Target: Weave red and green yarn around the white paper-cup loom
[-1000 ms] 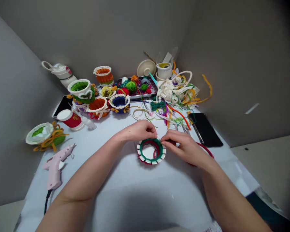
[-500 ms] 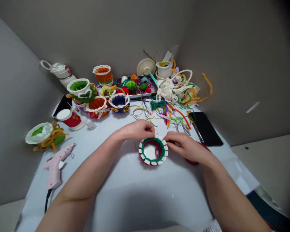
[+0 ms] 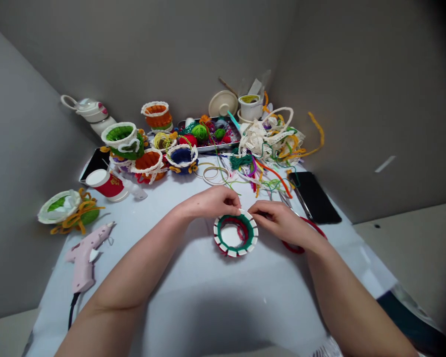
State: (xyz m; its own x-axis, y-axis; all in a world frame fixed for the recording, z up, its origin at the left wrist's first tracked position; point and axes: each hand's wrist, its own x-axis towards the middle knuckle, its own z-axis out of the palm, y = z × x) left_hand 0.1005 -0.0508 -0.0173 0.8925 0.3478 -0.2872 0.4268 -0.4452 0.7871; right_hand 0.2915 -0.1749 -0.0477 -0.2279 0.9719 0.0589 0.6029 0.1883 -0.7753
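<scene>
A paper cup (image 3: 254, 233) with a slit white rim, woven with green and dark red yarn, stands in front of me with its mouth toward me. Pinching its far rim are the closed fingers of my left hand (image 3: 223, 201). My right hand (image 3: 273, 215) is closed at the cup's upper right edge, thumb and index finger pressed together; whatever they grip is too small to make out. Beneath my right wrist lie scissors (image 3: 294, 248) with red handles, partly covered by the hand. A pink strand curls inside the cup.
Several yarn-woven cups (image 3: 183, 157) stand at the back left, near a pink glue gun (image 3: 83, 258) and a red-and-white cup (image 3: 107, 185). Behind are a tray (image 3: 211, 147) of yarn balls and a heap of lace (image 3: 260, 139). A black phone (image 3: 315, 198) lies right.
My right hand has shifted slightly left, closer to the cup's rim. The cup is tilted a little differently, and my left hand still pinches its far edge.
</scene>
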